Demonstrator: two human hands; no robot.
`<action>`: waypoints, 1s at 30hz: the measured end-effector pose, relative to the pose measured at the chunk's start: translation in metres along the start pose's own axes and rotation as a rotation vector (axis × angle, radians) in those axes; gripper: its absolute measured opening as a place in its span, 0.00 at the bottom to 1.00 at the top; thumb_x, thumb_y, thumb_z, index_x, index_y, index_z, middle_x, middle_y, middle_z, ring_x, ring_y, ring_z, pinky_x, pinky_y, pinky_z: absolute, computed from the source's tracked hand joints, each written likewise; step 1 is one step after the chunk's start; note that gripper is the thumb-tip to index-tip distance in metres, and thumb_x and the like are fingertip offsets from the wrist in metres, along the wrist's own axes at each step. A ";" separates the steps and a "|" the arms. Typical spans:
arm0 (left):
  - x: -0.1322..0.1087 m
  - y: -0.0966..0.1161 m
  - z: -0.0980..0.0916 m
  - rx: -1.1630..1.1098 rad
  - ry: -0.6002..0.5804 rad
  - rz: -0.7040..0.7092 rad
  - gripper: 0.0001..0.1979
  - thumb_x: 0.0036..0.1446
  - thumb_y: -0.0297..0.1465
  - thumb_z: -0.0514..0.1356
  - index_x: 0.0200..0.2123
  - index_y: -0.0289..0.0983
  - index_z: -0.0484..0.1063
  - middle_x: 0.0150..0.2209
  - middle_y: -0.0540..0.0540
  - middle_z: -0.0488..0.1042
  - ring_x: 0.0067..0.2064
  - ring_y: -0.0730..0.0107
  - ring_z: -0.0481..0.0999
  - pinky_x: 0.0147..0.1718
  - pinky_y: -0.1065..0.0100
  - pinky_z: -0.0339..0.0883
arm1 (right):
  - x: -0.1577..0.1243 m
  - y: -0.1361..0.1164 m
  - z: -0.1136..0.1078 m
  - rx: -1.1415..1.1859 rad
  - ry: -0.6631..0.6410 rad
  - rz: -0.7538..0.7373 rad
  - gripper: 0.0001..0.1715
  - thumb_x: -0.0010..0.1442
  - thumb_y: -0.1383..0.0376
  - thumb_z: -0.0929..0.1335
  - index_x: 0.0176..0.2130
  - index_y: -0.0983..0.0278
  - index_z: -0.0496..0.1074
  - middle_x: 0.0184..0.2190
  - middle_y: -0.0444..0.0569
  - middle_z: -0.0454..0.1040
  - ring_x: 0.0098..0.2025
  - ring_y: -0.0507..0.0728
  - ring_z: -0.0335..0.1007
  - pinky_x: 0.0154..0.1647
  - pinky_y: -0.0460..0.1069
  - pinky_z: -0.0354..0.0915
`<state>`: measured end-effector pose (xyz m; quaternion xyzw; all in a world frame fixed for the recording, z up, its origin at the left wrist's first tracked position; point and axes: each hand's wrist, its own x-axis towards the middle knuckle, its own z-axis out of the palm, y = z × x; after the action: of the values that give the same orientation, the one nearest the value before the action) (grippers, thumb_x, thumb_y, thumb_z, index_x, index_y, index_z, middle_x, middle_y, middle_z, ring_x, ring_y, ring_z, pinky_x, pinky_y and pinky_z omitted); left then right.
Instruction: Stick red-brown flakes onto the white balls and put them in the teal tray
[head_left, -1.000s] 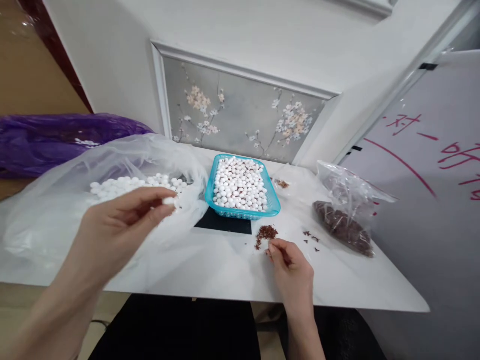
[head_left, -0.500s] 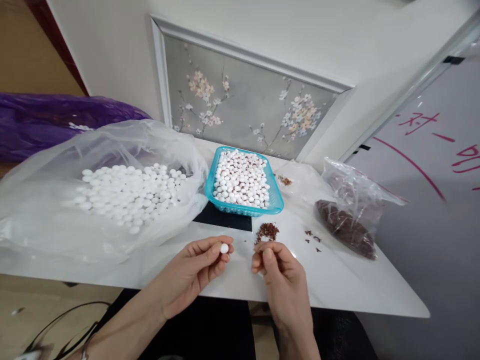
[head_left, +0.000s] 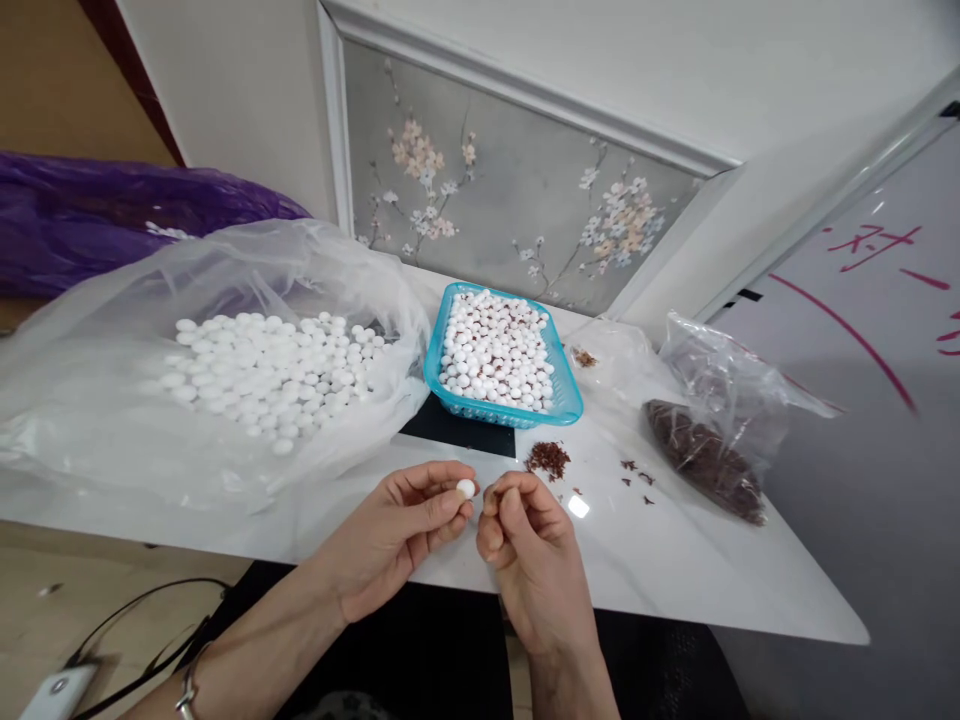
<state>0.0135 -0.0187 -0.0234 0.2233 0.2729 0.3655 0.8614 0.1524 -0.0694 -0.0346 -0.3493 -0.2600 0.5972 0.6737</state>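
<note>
Between thumb and fingers, my left hand [head_left: 420, 515] pinches a small white ball [head_left: 466, 489]. Close to its right, the fingertips of my right hand [head_left: 529, 535] are pressed together; anything between them is too small to name. Just beyond my hands lies a small pile of reddish-brown bits [head_left: 549, 459] on the white table [head_left: 645, 560]. Behind the pile stands a blue basket [head_left: 570, 395] full of white balls with brown bits among them. To the left, a large clear bag [head_left: 97, 420] holds many loose white balls [head_left: 255, 365].
A clear bag of brown material [head_left: 705, 460] lies at the right, with a few scattered brown bits [head_left: 637, 474] beside it. A purple bag [head_left: 90, 220] is at the back left. A framed flower picture [head_left: 502, 180] and a whiteboard [head_left: 847, 420] stand behind and right.
My right hand has moved left, away from the brown pile, and its fingertips are now close to the white ball in my left hand. The view has shifted slightly.
</note>
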 end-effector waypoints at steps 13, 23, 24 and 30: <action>-0.002 -0.003 -0.001 -0.014 -0.008 -0.004 0.10 0.46 0.26 0.70 0.35 0.33 0.80 0.27 0.48 0.79 0.30 0.78 0.77 0.36 0.79 0.72 | -0.005 0.005 0.007 -0.268 0.039 -0.145 0.07 0.63 0.63 0.67 0.32 0.62 0.69 0.25 0.40 0.67 0.24 0.47 0.60 0.30 0.46 0.59; 0.000 -0.004 -0.002 0.036 -0.064 0.049 0.04 0.51 0.27 0.67 0.31 0.32 0.77 0.28 0.49 0.75 0.29 0.78 0.74 0.34 0.78 0.70 | -0.007 0.003 0.022 -0.419 0.056 -0.228 0.10 0.61 0.64 0.67 0.28 0.62 0.69 0.25 0.40 0.63 0.28 0.48 0.59 0.31 0.44 0.59; -0.001 -0.004 -0.002 0.039 -0.075 0.053 0.03 0.51 0.27 0.67 0.31 0.32 0.77 0.27 0.49 0.75 0.29 0.78 0.73 0.34 0.78 0.70 | -0.007 0.002 0.023 -0.424 0.061 -0.228 0.10 0.61 0.64 0.67 0.28 0.62 0.69 0.25 0.40 0.64 0.28 0.48 0.59 0.31 0.44 0.59; -0.001 -0.003 0.000 0.058 -0.092 0.067 0.03 0.51 0.27 0.67 0.30 0.34 0.77 0.27 0.49 0.75 0.29 0.76 0.74 0.34 0.77 0.69 | -0.008 0.003 0.023 -0.474 0.080 -0.243 0.10 0.62 0.64 0.67 0.28 0.62 0.68 0.25 0.40 0.63 0.27 0.48 0.59 0.30 0.43 0.60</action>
<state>0.0141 -0.0217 -0.0251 0.2738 0.2358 0.3752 0.8536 0.1317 -0.0739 -0.0226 -0.4869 -0.4056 0.4202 0.6495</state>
